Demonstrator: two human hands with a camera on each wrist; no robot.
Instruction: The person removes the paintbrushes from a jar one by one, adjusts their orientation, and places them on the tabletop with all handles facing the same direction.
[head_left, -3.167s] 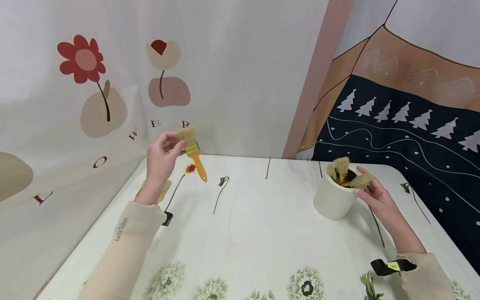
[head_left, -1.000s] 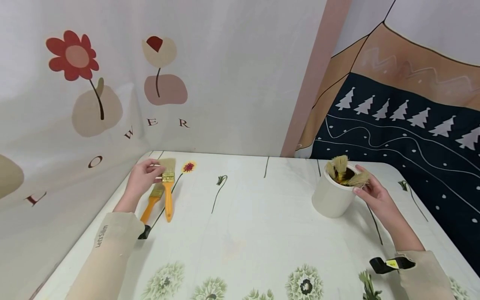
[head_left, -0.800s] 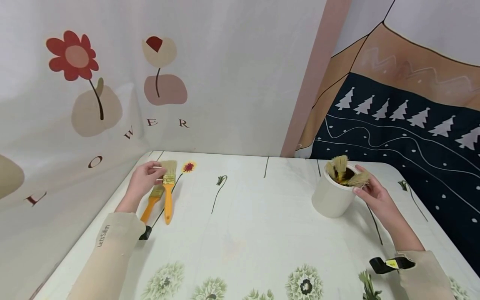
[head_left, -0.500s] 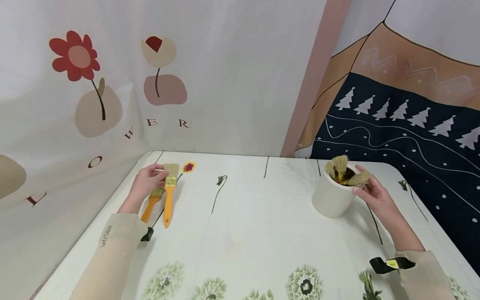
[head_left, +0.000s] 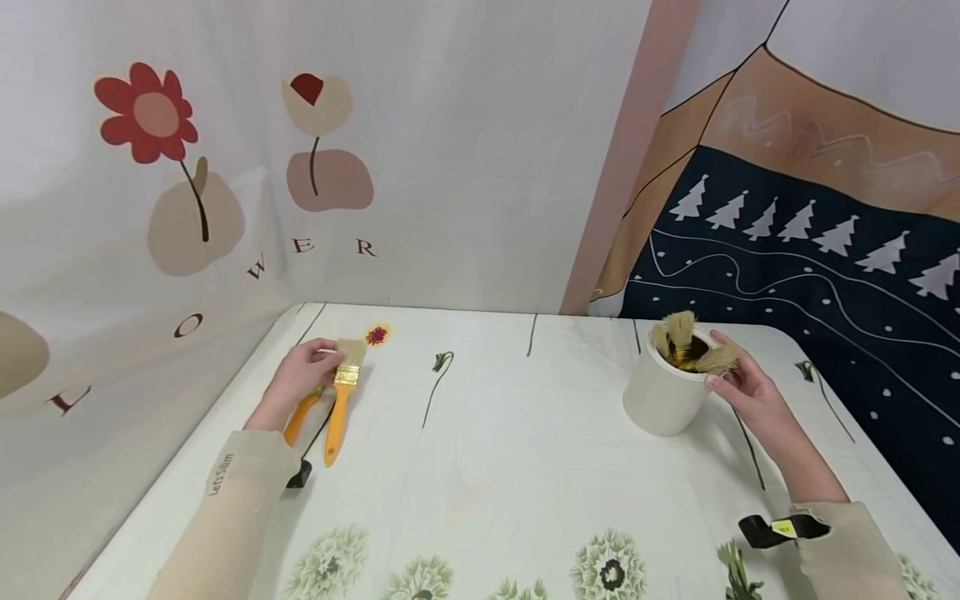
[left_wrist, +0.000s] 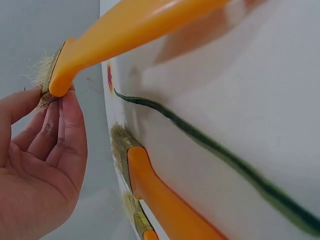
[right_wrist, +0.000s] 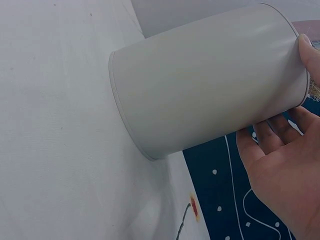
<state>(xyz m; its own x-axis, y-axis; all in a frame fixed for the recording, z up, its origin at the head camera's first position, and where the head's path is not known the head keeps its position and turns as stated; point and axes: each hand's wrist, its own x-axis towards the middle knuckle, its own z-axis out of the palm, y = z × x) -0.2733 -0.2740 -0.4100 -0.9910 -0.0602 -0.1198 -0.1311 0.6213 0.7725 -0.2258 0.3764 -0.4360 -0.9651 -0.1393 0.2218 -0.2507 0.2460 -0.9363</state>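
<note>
At the left of the table, my left hand (head_left: 296, 379) pinches a flat paintbrush (head_left: 337, 423) by its bristle end; its orange handle points back toward me. The left wrist view has this paintbrush (left_wrist: 130, 32) close over the table, thumb and fingertips meeting at the bristles. Two more paintbrushes lie below it, one nearer (left_wrist: 165, 205) and one partly cut off (left_wrist: 142, 222). My right hand (head_left: 757, 400) grips the rim of a white cylindrical pot (head_left: 663, 396) from its right side. Bristles of several paintbrushes (head_left: 681, 332) stick out of the pot, their handles hidden inside.
A white cloth (head_left: 487, 450) printed with flowers and stems covers the table. Behind it hangs a pale curtain (head_left: 465, 167) with flower prints, and a dark blue tree-patterned fabric (head_left: 787, 267) borders the right side.
My left hand has lowered the paintbrush to the table's left side, beside the lying ones. In the last half second it shifts slightly nearer and right. The right hand and pot stay put.
</note>
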